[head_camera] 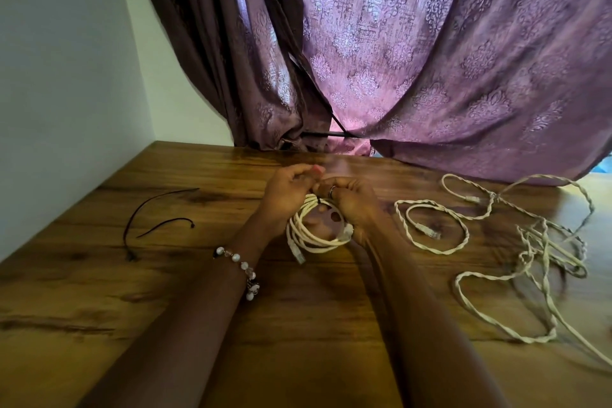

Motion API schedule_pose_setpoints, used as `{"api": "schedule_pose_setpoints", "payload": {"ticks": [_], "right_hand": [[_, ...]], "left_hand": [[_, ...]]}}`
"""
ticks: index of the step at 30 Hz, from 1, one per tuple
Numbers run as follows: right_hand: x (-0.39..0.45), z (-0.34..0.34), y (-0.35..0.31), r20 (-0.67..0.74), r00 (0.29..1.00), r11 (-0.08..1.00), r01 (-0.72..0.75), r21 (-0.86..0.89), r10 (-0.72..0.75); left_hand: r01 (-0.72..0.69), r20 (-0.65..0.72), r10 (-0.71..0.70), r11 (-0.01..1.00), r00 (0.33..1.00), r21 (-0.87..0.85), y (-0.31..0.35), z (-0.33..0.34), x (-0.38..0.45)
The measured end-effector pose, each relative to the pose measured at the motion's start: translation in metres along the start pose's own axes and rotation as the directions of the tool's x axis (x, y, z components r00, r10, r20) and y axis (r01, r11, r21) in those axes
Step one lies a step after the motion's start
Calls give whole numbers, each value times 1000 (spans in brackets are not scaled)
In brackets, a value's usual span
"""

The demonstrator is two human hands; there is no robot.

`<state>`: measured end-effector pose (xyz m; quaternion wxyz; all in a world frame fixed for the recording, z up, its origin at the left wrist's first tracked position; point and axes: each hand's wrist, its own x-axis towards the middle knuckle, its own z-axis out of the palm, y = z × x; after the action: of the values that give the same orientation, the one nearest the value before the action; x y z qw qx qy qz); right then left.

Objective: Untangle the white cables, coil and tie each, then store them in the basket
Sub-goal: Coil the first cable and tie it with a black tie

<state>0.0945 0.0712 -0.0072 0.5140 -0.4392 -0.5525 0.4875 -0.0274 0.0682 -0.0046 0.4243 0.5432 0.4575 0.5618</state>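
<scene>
A coiled white cable (311,237) stands on edge at the middle of the wooden table (165,291), one clear plug hanging at its lower end. My left hand (288,190) and my right hand (352,200) meet at the top of the coil, fingers pinched around a thin dark tie (319,199) that wraps the coil there. To the right lies a tangle of white twisted cables (536,242), with a loop and plug (430,230) nearest the coil. No basket is in view.
Two loose dark ties (150,220) lie on the table at the left. A purple patterned curtain (430,60) hangs along the table's far edge. A white wall (59,76) borders the left side.
</scene>
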Motion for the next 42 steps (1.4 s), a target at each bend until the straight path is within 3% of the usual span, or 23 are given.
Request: {"api": "schedule_pose_setpoints", "payload": {"ticks": [2,4,7,10,16,19,26,30,37,42], "right_hand": [[4,-1,5,-77,997,999,30,-19,-32],[6,-3,5,-135,989,998,61,16,-59],[7,-5,5,-138,988,992,80,98,-66],[9,-9,7,-75,997,974,-11,225,28],[6,-17,1,159,955,884,-293,364,251],[4,-23,-4,212,951,864,-297,407,226],[4,-30,-19,24,999,904,-42,426,35],[7,-26,-18,-61,996,842,-27,539,71],[14,-28,-23,-177,958,850,-105,517,226],[10,-23,-27,-245,959,892,-16,452,142]], "left_hand": [[176,141,-165,982,976,-68,4,3,-7],[266,174,-238,952,956,-155,6,6,-9],[213,72,-204,964,976,-162,2,10,-7],[165,-7,-166,982,986,-90,1,13,-8],[137,49,-137,991,989,9,9,9,-9],[118,84,-122,991,989,58,11,5,-9],[82,71,-89,992,993,98,11,7,-12],[44,19,-47,989,999,141,11,15,-12],[126,119,-154,969,981,211,17,29,-17],[136,117,-164,966,980,218,20,28,-17]]}}
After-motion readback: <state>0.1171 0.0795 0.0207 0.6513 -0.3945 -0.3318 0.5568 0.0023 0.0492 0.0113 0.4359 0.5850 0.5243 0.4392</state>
